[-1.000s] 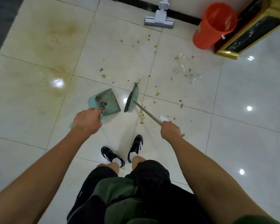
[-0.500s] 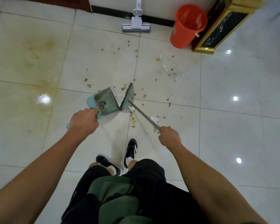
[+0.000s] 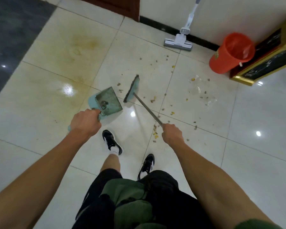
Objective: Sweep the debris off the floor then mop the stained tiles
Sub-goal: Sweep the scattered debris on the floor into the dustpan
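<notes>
The glossy cream tile floor (image 3: pixel 196 162) fills the view, hard and mirror-smooth, with lamp glare on it and a broad yellow-brown stain (image 3: pixel 84 45) smeared across the far-left tiles. At the far right an orange plastic bucket (image 3: pixel 229 55), round and tapered, stands just beside a gilt-framed dark panel (image 3: pixel 262 66); left of it a flat white mop (image 3: pixel 178 42) leans on the wall, untouched, so mopping looks not yet begun and sweeping is the step in hand. The debris (image 3: pixel 155 100), small brown and yellow crumbs with some clear crinkled wrapper scraps, lies scattered from the middle to the right, with a loose trail near the right foot. The teal plastic dustpan (image 3: pixel 107 100), wedge-shaped with a comb-toothed edge and a scuffed, grimy bed, sits tilted at centre left, a little dirt already in it. Just right of it, apart from its lip, the teal broom head (image 3: pixel 130 91) stands on its dark bristles, its thin metal handle running back to the near right. The left hand (image 3: pixel 86 123) is curled tight around the dustpan's handle; the right hand (image 3: pixel 172 134) is fisted around the broom's handle. The next move probably calls for reaching the bristles out beyond the crumbs on the right and drawing them left toward the pan's lip.
</notes>
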`<action>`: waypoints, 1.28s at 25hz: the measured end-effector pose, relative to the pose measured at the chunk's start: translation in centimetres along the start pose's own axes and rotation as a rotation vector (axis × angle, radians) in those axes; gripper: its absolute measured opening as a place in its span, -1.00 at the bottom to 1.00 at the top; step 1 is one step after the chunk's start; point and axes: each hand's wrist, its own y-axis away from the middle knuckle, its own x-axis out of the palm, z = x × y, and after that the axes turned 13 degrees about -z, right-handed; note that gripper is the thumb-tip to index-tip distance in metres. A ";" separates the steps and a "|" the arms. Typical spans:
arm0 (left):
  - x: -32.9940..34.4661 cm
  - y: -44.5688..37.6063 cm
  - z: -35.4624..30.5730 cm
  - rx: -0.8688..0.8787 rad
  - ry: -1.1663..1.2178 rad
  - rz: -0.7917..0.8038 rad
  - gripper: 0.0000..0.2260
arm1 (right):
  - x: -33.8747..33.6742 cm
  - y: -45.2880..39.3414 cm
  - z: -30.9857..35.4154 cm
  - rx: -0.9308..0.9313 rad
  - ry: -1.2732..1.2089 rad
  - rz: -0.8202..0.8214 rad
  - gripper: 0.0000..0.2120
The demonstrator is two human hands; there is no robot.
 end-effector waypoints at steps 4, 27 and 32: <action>0.1 -4.3 6.6 -0.050 0.068 -0.019 -0.73 | -1.6 -4.2 7.6 0.011 0.016 0.017 -0.71; 0.4 -17.9 13.8 -0.007 0.015 0.043 -0.70 | -4.5 -18.3 22.5 0.043 -0.129 0.200 -0.71; 0.0 -17.8 13.2 0.049 0.043 0.069 -0.77 | -4.2 -15.6 21.4 0.105 -0.026 0.166 -0.73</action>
